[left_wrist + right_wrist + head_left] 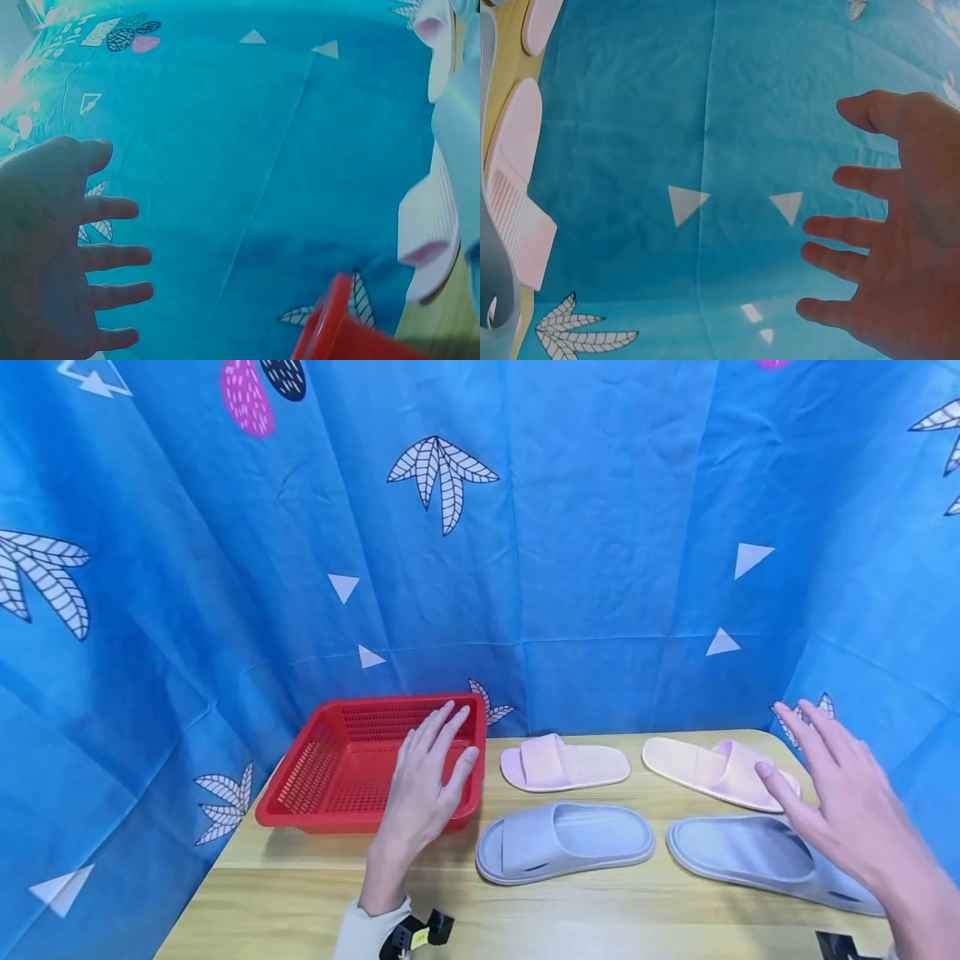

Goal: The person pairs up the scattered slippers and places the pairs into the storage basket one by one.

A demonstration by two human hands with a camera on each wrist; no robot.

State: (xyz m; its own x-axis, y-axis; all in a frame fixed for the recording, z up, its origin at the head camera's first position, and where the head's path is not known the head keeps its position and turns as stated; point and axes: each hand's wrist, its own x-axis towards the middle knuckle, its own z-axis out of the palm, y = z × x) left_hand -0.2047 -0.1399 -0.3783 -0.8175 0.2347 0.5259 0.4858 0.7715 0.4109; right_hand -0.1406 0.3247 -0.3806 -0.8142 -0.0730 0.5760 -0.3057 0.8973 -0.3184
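Note:
My left hand (427, 785) hovers over the near right part of a red plastic basket (300, 817), fingers extended and holding nothing. Over the right end of the table my right hand (847, 802) is raised, its fingers spread and also without anything in them. Below it lie a grey-blue slipper (735, 843) and, farther back, a pink slipper (678, 760). Another grey-blue slipper (603, 831) lies mid-table, right of the basket, with a second pink slipper (600, 764) behind it. In the wrist views, the left hand (45, 255) and right hand (907, 247) both show separated fingers.
A light wooden table (300, 902) carries the slippers and basket. Blue patterned curtain (600, 568) hangs behind the table and along both sides. The basket's rim stands higher than the slippers at the table's back left.

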